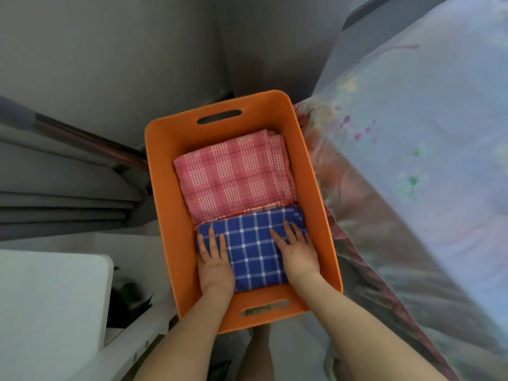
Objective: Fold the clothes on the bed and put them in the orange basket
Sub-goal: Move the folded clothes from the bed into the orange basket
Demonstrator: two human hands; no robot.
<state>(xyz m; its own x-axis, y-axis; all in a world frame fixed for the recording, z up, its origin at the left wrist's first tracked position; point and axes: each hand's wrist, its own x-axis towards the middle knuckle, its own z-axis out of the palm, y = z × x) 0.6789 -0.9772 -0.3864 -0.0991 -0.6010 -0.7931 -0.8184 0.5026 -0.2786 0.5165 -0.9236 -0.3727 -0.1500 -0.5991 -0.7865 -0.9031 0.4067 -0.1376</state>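
The orange basket (165, 188) stands on the floor beside the bed, with a handle slot in each short wall. Inside it, a folded red-and-white checked cloth (233, 174) fills the far half. A folded blue-and-white checked cloth (254, 251) lies in the near half, touching the red one. My left hand (214, 259) rests flat on the blue cloth's left side, fingers straight. My right hand (297, 251) lies flat on its right side, fingers spread against the basket's right wall.
The bed (426, 160), covered in a pale floral sheet, runs along the right, its edge touching the basket. A white box-like surface (49, 298) sits at the lower left. Grey stacked boards (60, 193) lie at left. My legs show below the basket.
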